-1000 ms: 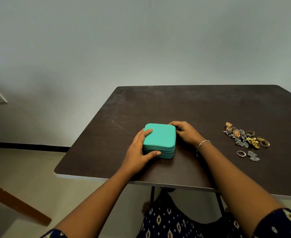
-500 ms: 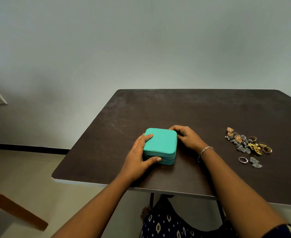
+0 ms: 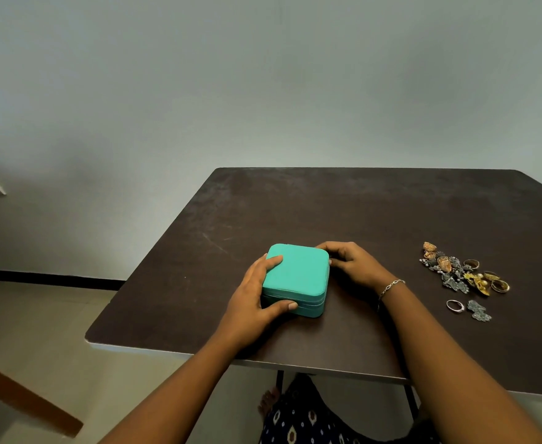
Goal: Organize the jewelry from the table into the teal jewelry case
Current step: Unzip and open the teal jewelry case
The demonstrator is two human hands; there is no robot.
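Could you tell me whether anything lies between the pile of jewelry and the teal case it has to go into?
On the table, only the right hand and wrist lie between the jewelry and the teal case. The case is closed, so its lid bars entry.

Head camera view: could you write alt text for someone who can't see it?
Two bare hands hold a closed teal jewelry case on a dark table, the left hand gripping its left side and the right hand at its far right corner. A loose pile of jewelry lies untouched to the right.
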